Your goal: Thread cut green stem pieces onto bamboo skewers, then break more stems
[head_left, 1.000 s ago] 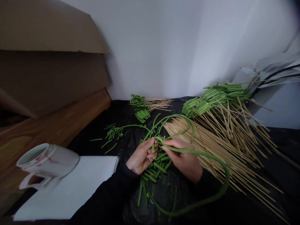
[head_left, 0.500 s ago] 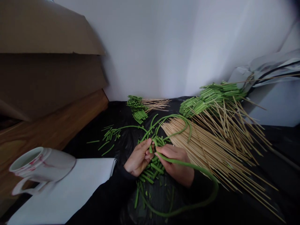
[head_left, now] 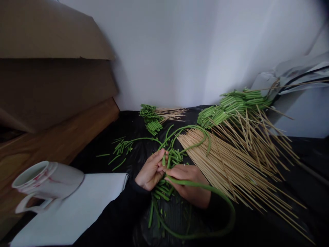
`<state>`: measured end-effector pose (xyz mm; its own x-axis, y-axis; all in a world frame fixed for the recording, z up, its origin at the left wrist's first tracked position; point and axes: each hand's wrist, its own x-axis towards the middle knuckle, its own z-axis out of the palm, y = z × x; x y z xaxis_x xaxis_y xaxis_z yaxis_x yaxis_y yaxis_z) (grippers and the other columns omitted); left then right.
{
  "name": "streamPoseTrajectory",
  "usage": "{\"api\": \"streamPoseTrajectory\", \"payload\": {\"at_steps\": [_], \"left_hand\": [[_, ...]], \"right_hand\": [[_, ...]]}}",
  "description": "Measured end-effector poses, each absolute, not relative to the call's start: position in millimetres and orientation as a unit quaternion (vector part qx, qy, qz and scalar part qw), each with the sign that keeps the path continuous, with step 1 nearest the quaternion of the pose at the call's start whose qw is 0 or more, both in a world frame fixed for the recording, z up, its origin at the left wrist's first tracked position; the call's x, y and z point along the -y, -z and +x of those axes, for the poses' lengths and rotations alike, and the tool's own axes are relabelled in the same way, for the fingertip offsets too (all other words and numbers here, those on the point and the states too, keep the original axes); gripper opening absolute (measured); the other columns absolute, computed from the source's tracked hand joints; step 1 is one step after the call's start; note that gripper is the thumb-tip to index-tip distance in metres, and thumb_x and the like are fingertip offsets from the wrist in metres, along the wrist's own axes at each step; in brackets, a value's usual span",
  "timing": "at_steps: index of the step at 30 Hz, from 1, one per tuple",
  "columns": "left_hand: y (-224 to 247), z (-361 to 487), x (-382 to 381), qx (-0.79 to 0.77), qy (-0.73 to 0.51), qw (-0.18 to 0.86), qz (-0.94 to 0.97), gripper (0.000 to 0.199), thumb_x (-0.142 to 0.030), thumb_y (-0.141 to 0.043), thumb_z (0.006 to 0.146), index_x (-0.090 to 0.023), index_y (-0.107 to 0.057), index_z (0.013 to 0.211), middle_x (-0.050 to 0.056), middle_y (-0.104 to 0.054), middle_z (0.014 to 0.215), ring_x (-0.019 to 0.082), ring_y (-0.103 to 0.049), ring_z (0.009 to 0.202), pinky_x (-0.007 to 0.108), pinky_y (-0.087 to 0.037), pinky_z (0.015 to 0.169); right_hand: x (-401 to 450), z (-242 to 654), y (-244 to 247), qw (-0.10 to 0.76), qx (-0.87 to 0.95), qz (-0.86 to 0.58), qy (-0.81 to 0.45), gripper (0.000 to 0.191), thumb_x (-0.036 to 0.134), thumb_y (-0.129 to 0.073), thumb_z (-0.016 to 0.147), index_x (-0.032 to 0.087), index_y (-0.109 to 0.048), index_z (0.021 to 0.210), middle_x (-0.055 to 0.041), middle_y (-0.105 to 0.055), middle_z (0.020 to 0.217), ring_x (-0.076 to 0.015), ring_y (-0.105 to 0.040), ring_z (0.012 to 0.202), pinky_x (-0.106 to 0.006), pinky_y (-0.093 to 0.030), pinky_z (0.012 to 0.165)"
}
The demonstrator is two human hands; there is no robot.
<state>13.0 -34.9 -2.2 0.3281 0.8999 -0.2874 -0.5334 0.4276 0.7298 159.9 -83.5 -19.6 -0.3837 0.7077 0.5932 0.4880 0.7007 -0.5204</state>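
Note:
My left hand (head_left: 151, 170) is closed, its thumb and fingers pinching a short piece of green bean (head_left: 163, 159). Just to its right, my right hand (head_left: 191, 183) is closed on a long green bean (head_left: 223, 194), which loops out to the right and curls back along the bottom. Beneath both hands lies a pile of cut bean pieces (head_left: 162, 192). More whole long beans (head_left: 189, 127) curve away behind the hands. To the right spread many bare bamboo skewers (head_left: 221, 161), close to my right hand.
Skewered bean pieces (head_left: 233, 104) are stacked at the back right, with a smaller skewered bundle (head_left: 151, 120) by the wall. Discarded bean ends (head_left: 120, 149) lie on black plastic sheeting (head_left: 100, 144). A mug (head_left: 59, 180) stands on white paper (head_left: 84, 206) at left, near a cardboard box (head_left: 56, 85).
My right hand has moved slightly down and left, bringing the long bean's loop with it. The left hand has shifted a little left and still pinches bean.

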Motion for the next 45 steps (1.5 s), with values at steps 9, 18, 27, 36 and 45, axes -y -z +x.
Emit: {"api": "streamPoseTrajectory", "payload": {"at_steps": [9, 18, 27, 36, 45], "left_hand": [[-10, 1, 34, -0.294, -0.388, 0.846, 0.216, 0.026, -0.034, -0.061, 0.086, -0.008, -0.063, 0.083, -0.002, -0.046, 0.066, 0.002, -0.037, 0.046, 0.009, -0.024, 0.034], [-9, 0, 42, -0.317, -0.231, 0.815, 0.426, 0.030, -0.039, -0.068, 0.078, -0.009, -0.066, 0.078, -0.003, -0.044, 0.058, -0.001, -0.021, 0.038, 0.016, -0.008, 0.036], [-9, -1, 43, -0.318, -0.216, 0.802, 0.458, 0.026, -0.034, -0.075, 0.071, -0.009, -0.068, 0.078, -0.008, -0.035, 0.046, 0.001, -0.021, 0.038, 0.019, -0.010, 0.040], [-14, 3, 44, -0.348, -0.322, 0.774, 0.420, 0.025, -0.027, -0.080, 0.066, -0.011, -0.064, 0.077, -0.001, -0.051, 0.066, 0.000, -0.026, 0.043, 0.016, -0.011, 0.038], [-16, -4, 40, -0.357, -0.291, 0.734, 0.499, 0.024, -0.031, -0.075, 0.072, -0.011, -0.063, 0.077, 0.001, -0.054, 0.068, 0.000, -0.027, 0.044, 0.017, -0.011, 0.040]], "right_hand": [[67, 183, 0, 0.530, 0.482, -0.413, -0.562, 0.025, 0.043, -0.068, 0.076, 0.019, -0.064, 0.082, 0.0019, -0.063, 0.061, -0.0081, -0.051, 0.048, -0.020, -0.036, 0.042], [63, 182, 7, 0.471, 0.468, -0.354, -0.659, 0.026, 0.042, -0.071, 0.074, 0.017, -0.065, 0.076, 0.0039, -0.059, 0.057, -0.0046, -0.046, 0.043, -0.018, -0.033, 0.042], [61, 185, 2, 0.506, 0.422, -0.356, -0.663, 0.025, 0.039, -0.073, 0.071, 0.019, -0.060, 0.074, 0.0057, -0.058, 0.056, -0.0045, -0.045, 0.043, -0.018, -0.030, 0.039], [60, 187, 0, 0.550, 0.407, -0.342, -0.644, 0.023, 0.040, -0.069, 0.073, 0.019, -0.060, 0.071, 0.0038, -0.060, 0.061, -0.0050, -0.045, 0.045, -0.018, -0.032, 0.040], [55, 185, 3, 0.559, 0.399, -0.384, -0.618, 0.047, 0.043, -0.075, 0.065, 0.022, -0.058, 0.104, 0.0026, -0.063, 0.068, -0.0069, -0.046, 0.041, -0.018, -0.029, 0.035]]}}
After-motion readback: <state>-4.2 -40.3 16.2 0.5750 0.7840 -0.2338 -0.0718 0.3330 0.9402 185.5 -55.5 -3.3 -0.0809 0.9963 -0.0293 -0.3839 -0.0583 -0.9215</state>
